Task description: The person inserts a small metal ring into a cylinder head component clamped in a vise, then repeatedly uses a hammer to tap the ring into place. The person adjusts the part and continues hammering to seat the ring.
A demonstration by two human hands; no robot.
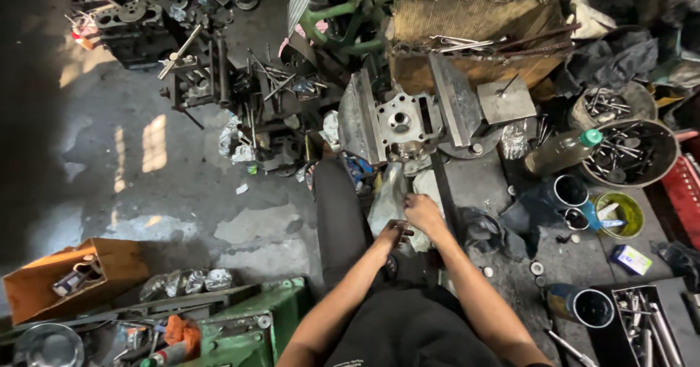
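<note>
My left hand [394, 233] and my right hand [424, 212] meet low in front of me, both gripping a crumpled clear plastic bag [388, 192] that holds something I cannot make out. Just beyond the bag a grey metal machine block [400, 123] with a round bore sits clamped between the two broad jaws of a vise [453, 99]. My dark-trousered leg [337, 217] stretches out left of the bag.
A green handwheel [357, 6] stands behind the vise. Round bins of bolts [628, 152], a plastic bottle [561, 150], dark cylinders [570, 190] and a yellow tub [620, 214] crowd the right. Engine parts [193, 68] lie far left; an orange box [73, 276] and green metal frame [251, 323] lie near left.
</note>
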